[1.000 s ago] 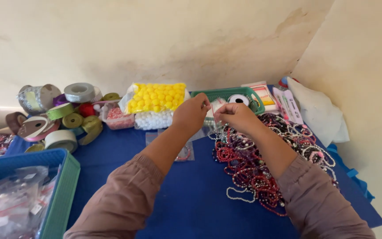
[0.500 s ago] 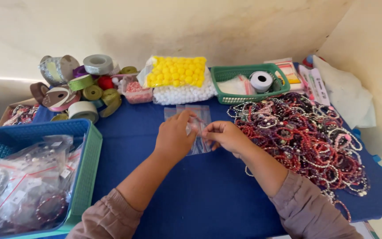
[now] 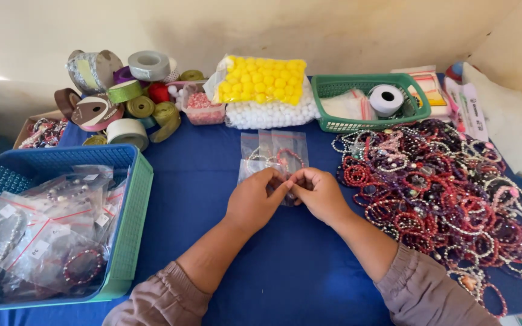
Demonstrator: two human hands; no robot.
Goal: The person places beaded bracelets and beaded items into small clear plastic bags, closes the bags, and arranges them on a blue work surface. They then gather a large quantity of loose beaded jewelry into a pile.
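Blue cloth covers a table (image 3: pixel 212 199) where two bare hands meet at the centre. The left hand (image 3: pixel 254 202) and right hand (image 3: pixel 320 194) press their fingertips together, pinching the near edge of a small clear plastic bag (image 3: pixel 273 158) that lies flat on the cloth and holds a red beaded bracelet. Exactly how the fingers close on the bag's mouth is hidden behind the knuckles.

Risk, as a judgement: the thin, slippery film could slide out of the pinch, or the bracelet could catch at the opening and stretch or snap its string, scattering beads.

Just right of the hands a large heap of beaded bracelets (image 3: pixel 442 193) spreads out; a sleeve could drag some off the edge. To the left stands a blue basket (image 3: pixel 129 211) of filled bags. Ribbon rolls (image 3: pixel 128 102), yellow pom-poms (image 3: pixel 264 81) and a green basket (image 3: pixel 370 102) line the far wall.
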